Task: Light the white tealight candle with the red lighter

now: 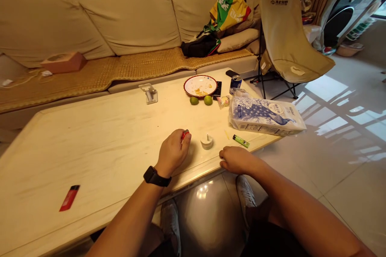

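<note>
My left hand (172,150), wearing a black watch, is closed around a small red lighter (185,133); only its top end shows past the thumb. Just right of it stands a short white candle (206,141) on the table; I cannot make out any flame. My right hand (237,159) rests at the table's near edge with its fingers curled in, and nothing shows in them. Beyond that hand lie a green lighter (241,141) and a thin yellow stick (226,134).
Another red lighter (69,198) lies far left on the pale table (99,148). Toward the back are a plate (193,84) with food scraps, two green limes (208,100), a can (235,82) and a white stand (148,93). A tissue pack (265,114) overhangs the right edge.
</note>
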Available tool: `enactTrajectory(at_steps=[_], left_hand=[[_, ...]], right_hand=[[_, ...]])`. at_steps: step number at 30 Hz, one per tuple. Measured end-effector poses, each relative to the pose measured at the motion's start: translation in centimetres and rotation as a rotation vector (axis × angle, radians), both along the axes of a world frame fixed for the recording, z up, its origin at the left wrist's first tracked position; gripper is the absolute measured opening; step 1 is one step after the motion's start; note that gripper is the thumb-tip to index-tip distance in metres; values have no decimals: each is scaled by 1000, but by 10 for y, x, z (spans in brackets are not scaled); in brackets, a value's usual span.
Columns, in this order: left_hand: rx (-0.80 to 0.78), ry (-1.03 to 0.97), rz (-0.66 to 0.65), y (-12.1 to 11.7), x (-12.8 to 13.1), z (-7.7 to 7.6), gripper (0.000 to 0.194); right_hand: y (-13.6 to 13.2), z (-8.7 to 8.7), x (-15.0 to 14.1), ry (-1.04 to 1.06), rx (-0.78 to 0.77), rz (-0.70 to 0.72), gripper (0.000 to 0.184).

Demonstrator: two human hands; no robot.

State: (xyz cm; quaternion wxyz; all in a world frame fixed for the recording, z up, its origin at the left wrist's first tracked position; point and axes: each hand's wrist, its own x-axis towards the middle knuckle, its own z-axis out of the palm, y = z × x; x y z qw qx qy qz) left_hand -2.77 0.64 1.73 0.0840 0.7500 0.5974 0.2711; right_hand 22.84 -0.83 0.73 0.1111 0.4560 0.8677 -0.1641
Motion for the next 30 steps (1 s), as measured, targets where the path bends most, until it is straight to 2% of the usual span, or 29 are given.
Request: enactTrajectory(at_steps=[7, 18, 30], left_hand=[[23, 42, -21, -1, 5, 1, 31], [77, 162, -93, 0, 33, 7, 31], [119, 282, -113, 5, 41, 2, 21]], right_hand=[[-1, 0, 0, -14, -6, 8, 30], [-1, 4, -2, -35, -21, 3, 31], [-2, 6, -1, -22, -19, 4, 30]])
